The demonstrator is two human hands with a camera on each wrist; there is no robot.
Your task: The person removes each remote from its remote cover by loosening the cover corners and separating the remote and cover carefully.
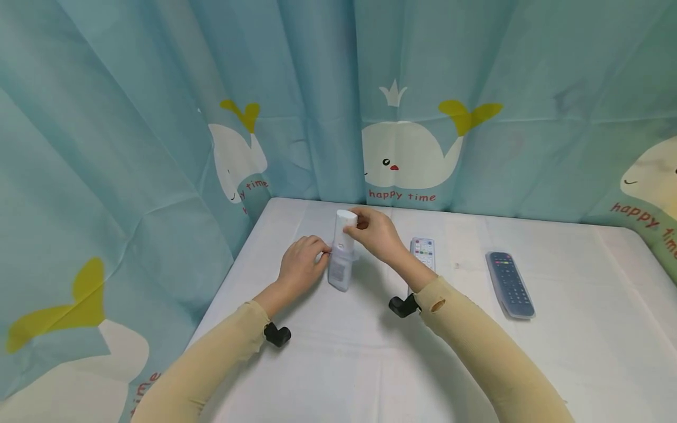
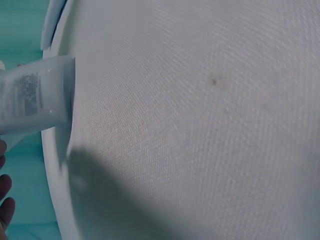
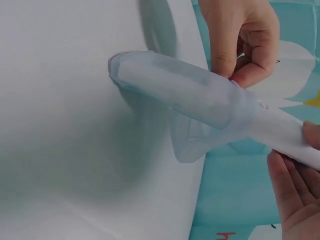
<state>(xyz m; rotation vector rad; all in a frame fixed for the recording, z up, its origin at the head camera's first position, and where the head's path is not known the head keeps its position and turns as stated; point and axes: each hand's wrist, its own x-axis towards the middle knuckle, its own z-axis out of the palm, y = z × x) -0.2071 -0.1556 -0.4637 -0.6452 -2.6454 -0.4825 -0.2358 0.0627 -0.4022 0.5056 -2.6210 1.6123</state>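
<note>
A white remote [image 1: 345,226] stands nearly upright over the table, its lower part inside a translucent sleeve [image 1: 339,271]. My right hand [image 1: 376,234] pinches the remote near its top end between thumb and fingers. At the sleeve's upper edge, my left hand [image 1: 305,258] pinches the film between thumb and finger. The right wrist view shows the sleeve [image 3: 175,90] around the remote [image 3: 282,130], with a loose flap hanging beside it. In the left wrist view the sleeved end [image 2: 37,95] is at the left edge, above my left fingers [image 2: 6,200].
On the white table [image 1: 317,376], a white remote with coloured buttons [image 1: 423,252] lies partly behind my right forearm. Farther right lies a dark remote [image 1: 510,285] in a clear cover. A blue curtain [image 1: 328,88] with whale prints hangs behind and at the left.
</note>
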